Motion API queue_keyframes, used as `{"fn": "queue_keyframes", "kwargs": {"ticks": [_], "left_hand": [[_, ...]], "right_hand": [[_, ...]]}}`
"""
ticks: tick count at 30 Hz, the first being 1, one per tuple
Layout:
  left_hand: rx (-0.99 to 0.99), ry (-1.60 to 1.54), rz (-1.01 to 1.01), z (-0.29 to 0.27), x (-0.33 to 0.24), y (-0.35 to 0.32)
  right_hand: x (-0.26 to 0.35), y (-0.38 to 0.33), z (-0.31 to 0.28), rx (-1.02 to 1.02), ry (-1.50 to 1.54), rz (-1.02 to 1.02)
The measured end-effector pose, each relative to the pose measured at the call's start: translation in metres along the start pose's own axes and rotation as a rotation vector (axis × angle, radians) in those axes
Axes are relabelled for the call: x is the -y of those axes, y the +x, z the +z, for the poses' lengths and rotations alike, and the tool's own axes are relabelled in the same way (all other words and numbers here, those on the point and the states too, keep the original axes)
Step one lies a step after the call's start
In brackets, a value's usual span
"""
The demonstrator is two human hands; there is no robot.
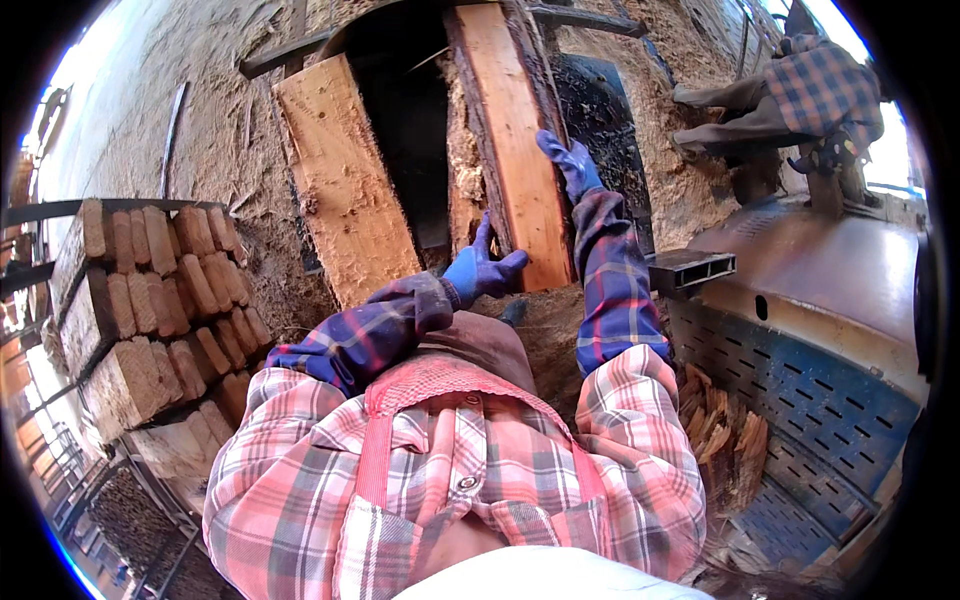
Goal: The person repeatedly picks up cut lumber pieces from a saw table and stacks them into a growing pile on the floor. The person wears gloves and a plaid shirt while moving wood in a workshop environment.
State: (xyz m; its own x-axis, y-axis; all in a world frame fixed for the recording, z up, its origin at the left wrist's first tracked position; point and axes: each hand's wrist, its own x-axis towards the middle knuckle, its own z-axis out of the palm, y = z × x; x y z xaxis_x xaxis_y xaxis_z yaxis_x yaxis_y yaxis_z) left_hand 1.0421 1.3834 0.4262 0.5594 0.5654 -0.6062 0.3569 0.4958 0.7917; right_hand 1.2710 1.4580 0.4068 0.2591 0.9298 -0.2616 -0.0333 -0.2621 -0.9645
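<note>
A long plank with bark along its edges [515,130] points away from me, its near end close to my body. My right hand [572,165], in a blue-purple glove, is closed over the plank's right edge. My left hand [482,272], gloved alike, grips the left edge near the close end. Its index finger stretches along the bark side and its thumb reaches toward the top face; the other fingers are hidden. Left of the dark opening [405,130] lies a wide, rough board [350,185] strewn with sawdust.
Stacked timber [160,310] stands at my left. To the right are a metal-topped machine [810,265] with a slotted blue panel [800,390] and split wood pieces [715,430] below. Another person in a checked shirt [820,90] is at the far right. Sawdust covers the ground [230,120].
</note>
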Motion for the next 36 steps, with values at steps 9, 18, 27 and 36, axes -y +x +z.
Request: {"fn": "queue_keyframes", "kwargs": {"ticks": [9, 18, 27, 36], "left_hand": [[0.047, -0.300, 0.181, -0.006, 0.005, 0.002], [0.163, -0.415, 0.148, 0.011, 0.008, -0.035], [0.039, -1.016, -0.353, 0.019, 0.082, -0.058], [0.698, -0.778, -0.107, 0.246, 0.067, -0.122]], "right_hand": [[-0.008, 0.002, 0.012, -0.010, 0.117, 0.042], [0.042, -0.043, 0.022, 0.115, 0.005, 0.230], [-0.056, -0.233, -0.008, -0.032, 0.054, 0.116], [-0.046, -0.584, -0.026, -0.883, -0.057, 0.051]]}}
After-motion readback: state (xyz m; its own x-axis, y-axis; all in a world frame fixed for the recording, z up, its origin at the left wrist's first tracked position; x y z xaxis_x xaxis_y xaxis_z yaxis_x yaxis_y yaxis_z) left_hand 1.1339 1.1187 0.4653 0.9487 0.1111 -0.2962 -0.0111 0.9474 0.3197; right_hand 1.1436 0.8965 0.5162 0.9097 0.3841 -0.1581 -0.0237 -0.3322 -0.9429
